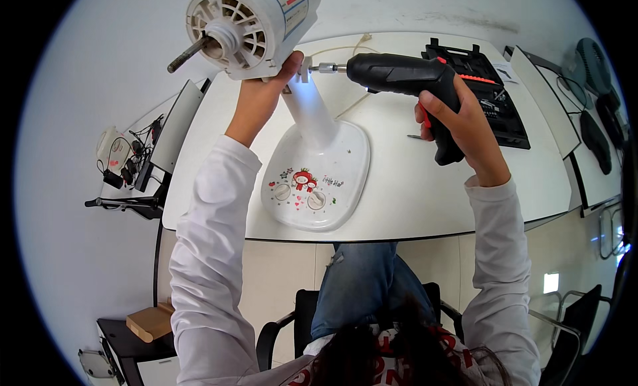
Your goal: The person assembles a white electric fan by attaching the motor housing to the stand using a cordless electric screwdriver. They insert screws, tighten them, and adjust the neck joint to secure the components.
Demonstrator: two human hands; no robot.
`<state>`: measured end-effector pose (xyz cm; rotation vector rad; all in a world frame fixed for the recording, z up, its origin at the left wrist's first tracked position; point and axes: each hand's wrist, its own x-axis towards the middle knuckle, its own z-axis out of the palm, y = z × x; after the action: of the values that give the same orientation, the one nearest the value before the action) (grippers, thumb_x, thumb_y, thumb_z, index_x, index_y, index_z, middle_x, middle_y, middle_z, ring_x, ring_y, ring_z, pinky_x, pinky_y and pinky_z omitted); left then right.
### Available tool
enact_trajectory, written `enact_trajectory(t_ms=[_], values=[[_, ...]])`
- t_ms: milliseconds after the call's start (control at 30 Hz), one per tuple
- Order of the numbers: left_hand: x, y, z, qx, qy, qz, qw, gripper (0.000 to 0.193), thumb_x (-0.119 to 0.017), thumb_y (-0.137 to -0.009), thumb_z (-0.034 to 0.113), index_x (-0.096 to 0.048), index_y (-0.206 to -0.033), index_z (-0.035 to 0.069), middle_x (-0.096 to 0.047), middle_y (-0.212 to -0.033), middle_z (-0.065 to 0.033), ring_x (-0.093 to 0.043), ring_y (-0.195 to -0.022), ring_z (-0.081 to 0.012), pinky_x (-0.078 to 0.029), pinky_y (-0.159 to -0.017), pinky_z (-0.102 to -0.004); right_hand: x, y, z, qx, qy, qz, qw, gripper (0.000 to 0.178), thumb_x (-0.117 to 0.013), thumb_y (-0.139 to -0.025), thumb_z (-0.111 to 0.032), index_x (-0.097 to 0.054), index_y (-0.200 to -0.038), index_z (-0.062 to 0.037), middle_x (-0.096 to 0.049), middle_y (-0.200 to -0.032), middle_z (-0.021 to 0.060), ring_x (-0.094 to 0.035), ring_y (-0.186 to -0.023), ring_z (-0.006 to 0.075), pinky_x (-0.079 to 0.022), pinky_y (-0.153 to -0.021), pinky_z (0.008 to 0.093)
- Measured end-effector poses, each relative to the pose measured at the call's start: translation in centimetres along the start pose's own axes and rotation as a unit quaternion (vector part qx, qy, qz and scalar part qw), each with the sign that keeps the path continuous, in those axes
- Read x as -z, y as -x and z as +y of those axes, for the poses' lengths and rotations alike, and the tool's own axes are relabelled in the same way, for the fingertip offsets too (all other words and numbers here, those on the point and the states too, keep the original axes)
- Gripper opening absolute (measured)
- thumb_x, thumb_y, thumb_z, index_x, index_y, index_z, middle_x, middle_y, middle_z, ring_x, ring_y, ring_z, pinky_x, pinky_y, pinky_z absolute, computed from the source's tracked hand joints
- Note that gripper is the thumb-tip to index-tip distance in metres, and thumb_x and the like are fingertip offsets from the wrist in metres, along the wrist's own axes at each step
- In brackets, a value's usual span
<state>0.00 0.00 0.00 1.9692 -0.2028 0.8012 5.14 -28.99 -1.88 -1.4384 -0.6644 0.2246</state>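
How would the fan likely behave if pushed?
The fan may tip before sliding: its bulky motor sits high on a slim neck. The wide base should resist light nudges, though its glossy surface could feel slippery.

White, smooth-topped table [412,203] with dark front edging; front edge bowed by the lens. Left of middle, close to that edge: glossy white plastic fan base [345,180], rounded-oblong, standing flat, two round knobs and red cartoon print on its upper face. Right rear: black plastic tool case [508,130], lying open, small metal pieces in its near half. White printed paper sheet [508,72] just beside the case, partly covered. Pale thin cord [362,43] looped behind the base. Short, thin dark-metal rod [414,136] between base and case, right end hidden
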Motion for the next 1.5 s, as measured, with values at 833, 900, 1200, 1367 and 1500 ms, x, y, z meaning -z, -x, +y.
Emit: enact_trajectory(t_ms=[833,900,1200,1367,1500], values=[[-0.3,0.1,0.3,-0.002,-0.018,0.014,1.0,0.043,-0.068,-0.081,0.037,-0.058,-0.105,0.002,-0.059,-0.091,-0.0045,-0.054,-0.079,-0.0115,-0.044,-0.064,-0.0252,0.0,0.0,-0.4,0.013,0.008,-0.002,1.0,0.035,-0.066,-0.083,-0.024,-0.05,-0.107,-0.0045,-0.057,-0.068,0.0041,-0.053,-0.053,0.0087,-0.047,-0.05,0.0229],[-0.2,0.1,0.4,-0.002,-0.015,0.011,1.0,0.042,-0.068,-0.081,0.035,-0.058,-0.105,0.002,-0.06,-0.091,-0.0045,-0.054,-0.079,-0.0117,-0.045,-0.064,-0.0253,0.0,-0.1,-0.5,0.018,0.009,0.001,1.0,0.035,-0.066,-0.083,-0.024,-0.05,-0.107,-0.0045,-0.057,-0.068,0.0039,-0.053,-0.053,0.0085,-0.047,-0.049,0.023],[-0.4,0.2,0.5,-0.026,-0.007,0.018,0.999,0.04,-0.067,-0.082,0.033,-0.059,-0.106,0.002,-0.061,-0.096,-0.0059,-0.055,-0.086,-0.0133,-0.044,-0.074,-0.0274,0.2,-0.3,-0.6,0.02,0.041,0.009,0.999,0.038,-0.067,-0.082,-0.025,-0.05,-0.109,-0.0047,-0.057,-0.069,0.0033,-0.053,-0.055,0.0072,-0.048,-0.049,0.0224],[-0.5,0.3,0.7,-0.021,-0.01,0.02,1.0,0.043,-0.067,-0.081,0.035,-0.058,-0.106,0.002,-0.06,-0.097,-0.0065,-0.054,-0.087,-0.0139,-0.044,-0.076,-0.0275,0.2,-0.3,-0.6,0.019,0.039,0.007,0.999,0.04,-0.067,-0.082,-0.025,-0.049,-0.111,-0.0047,-0.057,-0.069,0.0033,-0.053,-0.055,0.0072,-0.048,-0.049,0.0225],[-0.1,0.1,0.5,0.008,-0.022,0.007,1.0,0.045,-0.068,-0.081,0.036,-0.058,-0.107,0.002,-0.06,-0.096,-0.0064,-0.054,-0.086,-0.0139,-0.045,-0.073,-0.0272,0.2,-0.3,-0.9,0.021,0.045,0.008,0.999,0.04,-0.066,-0.082,-0.025,-0.049,-0.112,-0.0047,-0.057,-0.069,0.0032,-0.053,-0.055,0.0072,-0.049,-0.05,0.0226]])
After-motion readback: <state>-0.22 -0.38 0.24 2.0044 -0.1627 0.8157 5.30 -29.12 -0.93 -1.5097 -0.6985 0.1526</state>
